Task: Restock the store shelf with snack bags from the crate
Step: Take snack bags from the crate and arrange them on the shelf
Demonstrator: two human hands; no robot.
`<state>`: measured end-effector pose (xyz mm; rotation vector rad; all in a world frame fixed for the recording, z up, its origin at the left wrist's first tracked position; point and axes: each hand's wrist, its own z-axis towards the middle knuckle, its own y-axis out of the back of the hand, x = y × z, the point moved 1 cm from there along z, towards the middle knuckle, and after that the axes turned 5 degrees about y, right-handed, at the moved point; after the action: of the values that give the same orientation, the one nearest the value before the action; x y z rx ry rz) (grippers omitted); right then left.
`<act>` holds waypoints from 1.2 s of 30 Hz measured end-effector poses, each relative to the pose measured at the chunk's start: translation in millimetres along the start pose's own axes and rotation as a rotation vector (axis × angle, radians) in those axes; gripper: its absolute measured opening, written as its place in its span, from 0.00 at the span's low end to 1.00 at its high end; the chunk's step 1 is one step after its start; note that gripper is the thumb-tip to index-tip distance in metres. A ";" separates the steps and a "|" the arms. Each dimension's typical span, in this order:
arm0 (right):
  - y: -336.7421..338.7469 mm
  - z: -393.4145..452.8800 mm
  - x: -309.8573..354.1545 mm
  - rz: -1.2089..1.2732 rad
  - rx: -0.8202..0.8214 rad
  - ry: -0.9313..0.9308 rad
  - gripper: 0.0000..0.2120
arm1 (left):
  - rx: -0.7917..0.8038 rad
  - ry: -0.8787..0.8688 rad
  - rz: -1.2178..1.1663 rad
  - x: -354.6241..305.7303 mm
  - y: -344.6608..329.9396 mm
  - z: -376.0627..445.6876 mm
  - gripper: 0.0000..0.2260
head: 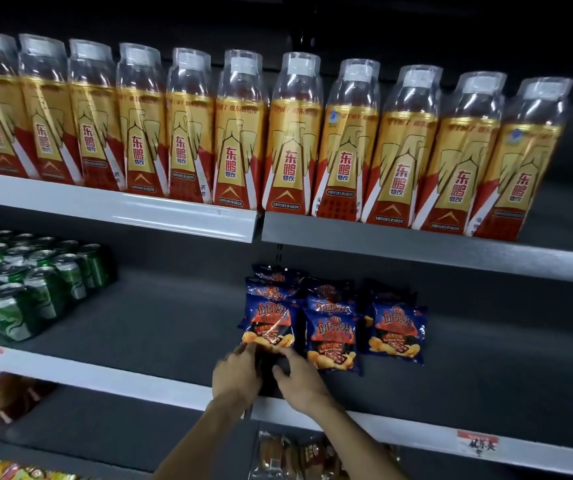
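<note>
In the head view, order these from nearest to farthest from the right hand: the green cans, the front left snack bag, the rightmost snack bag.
1. Front left snack bag: at the right hand's fingertips.
2. Rightmost snack bag: further right on the same shelf.
3. Green cans: far left.
</note>
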<state>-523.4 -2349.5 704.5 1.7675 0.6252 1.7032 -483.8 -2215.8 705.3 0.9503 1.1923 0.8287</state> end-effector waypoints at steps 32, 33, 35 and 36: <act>332.5 -616.3 -280.5 -0.097 -0.787 -0.764 0.09 | 0.476 -0.988 -0.316 -519.0 -107.9 -439.2 0.09; 337.6 -635.5 -284.0 -0.093 -0.841 -0.785 0.11 | 0.475 -1.013 -0.317 -532.7 -109.4 -456.5 0.09; 346.9 -669.6 -291.5 -0.079 -0.936 -0.826 0.11 | 0.485 -1.057 -0.308 -557.6 -112.2 -487.1 0.13; 351.5 -684.3 -294.1 -0.076 -0.960 -0.851 0.11 | 0.501 -1.072 -0.297 -568.3 -112.4 -500.3 0.16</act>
<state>-1248.8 -2737.8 739.4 1.4634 -0.4398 0.7811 -1076.7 -2696.5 763.1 1.3233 0.5426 -0.2735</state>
